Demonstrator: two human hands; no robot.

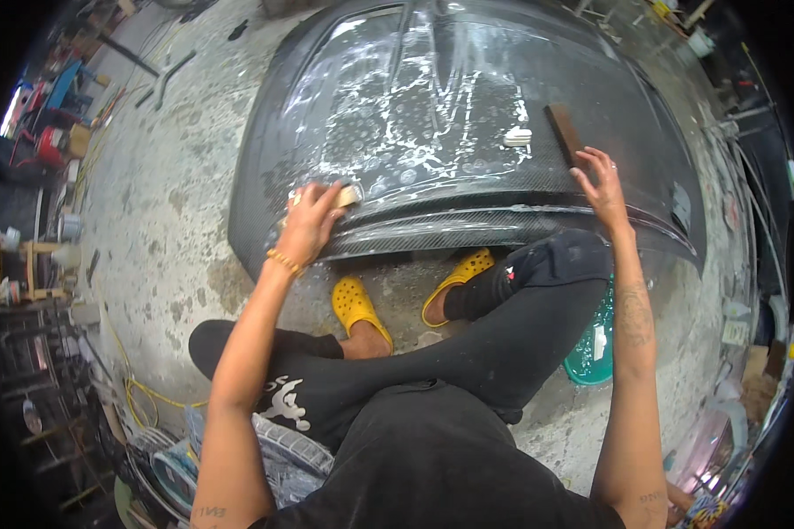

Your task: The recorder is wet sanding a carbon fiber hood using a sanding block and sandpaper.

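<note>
Panel: a large dark carbon-weave car hood lies flat on the stained concrete floor in front of you; its middle is wet, streaked with white foam.
Left hand: your left hand presses palm-down on the near left part of the hood, fingers curled over a small tan sanding block and holding it against the wet surface. A yellow bead bracelet sits on that wrist.
Right hand: your right hand rests open on the hood's near right part, fingers spread wide, holding nothing.
Near the right hand: a dark brown rectangular block lies on the hood, its near end at your fingertips; whether they touch, you cannot tell. A small white ribbed pad lies just left of it.
Posture: you sit with legs in black trousers, yellow perforated clogs tucked under the hood's near edge.
Right of your knee: a teal plastic basin, partly hidden.
</note>
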